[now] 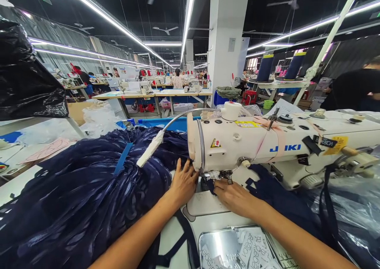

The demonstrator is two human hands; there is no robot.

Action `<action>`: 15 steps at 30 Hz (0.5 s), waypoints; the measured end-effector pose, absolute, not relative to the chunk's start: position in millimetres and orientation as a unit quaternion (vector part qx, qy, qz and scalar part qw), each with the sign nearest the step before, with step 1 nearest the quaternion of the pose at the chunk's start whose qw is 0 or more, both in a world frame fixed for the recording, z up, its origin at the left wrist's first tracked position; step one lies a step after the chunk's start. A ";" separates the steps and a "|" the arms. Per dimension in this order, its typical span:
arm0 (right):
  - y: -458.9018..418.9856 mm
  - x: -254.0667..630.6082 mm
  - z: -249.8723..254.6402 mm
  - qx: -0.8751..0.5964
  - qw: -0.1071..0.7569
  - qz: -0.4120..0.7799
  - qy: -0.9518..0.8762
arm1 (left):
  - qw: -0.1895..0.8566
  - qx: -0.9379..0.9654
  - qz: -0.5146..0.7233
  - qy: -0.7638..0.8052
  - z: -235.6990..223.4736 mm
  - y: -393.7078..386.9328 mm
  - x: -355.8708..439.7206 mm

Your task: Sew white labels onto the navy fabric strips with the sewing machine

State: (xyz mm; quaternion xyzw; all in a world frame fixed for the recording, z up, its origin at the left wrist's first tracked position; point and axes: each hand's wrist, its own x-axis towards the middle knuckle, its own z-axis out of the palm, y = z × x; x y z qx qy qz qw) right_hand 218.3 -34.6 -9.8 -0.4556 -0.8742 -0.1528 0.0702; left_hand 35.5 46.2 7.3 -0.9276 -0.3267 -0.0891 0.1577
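A small piece of navy fabric (pixel 211 185) lies just right of the frame's centre, by the presser foot of the white sewing machine (pixel 231 142). It sits between the hands, with the right hand (pixel 231 196) nearer: those fingertips touch its right edge, while the left hand (pixel 184 180) lies to its left, fingers slightly spread beside the machine head. The hands are apart; whether either one grips cloth cannot be told. Most of the piece is hidden, so its long axis cannot be told either.

Farther out, a large heap of navy garments (pixel 97 182) fills the left and lower left, close to the left hand. Below the right hand, at bottom centre-right, a metal tray (pixel 219 237) of printed labels (pixel 251 247) rests on the desk (pixel 170 241).
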 end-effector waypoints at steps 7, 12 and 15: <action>-38.5 212.4 -2.8 -0.453 0.066 -0.135 -0.879 | 0.160 -0.926 -0.105 -0.325 4.3 45.1 35.8; -38.1 209.7 -4.6 -0.456 0.075 -0.128 -0.878 | 0.173 -0.925 -0.117 -0.318 1.1 47.4 35.8; -38.2 208.7 -5.7 -0.462 0.073 -0.133 -0.874 | 0.175 -0.925 -0.117 -0.317 -0.5 49.0 36.3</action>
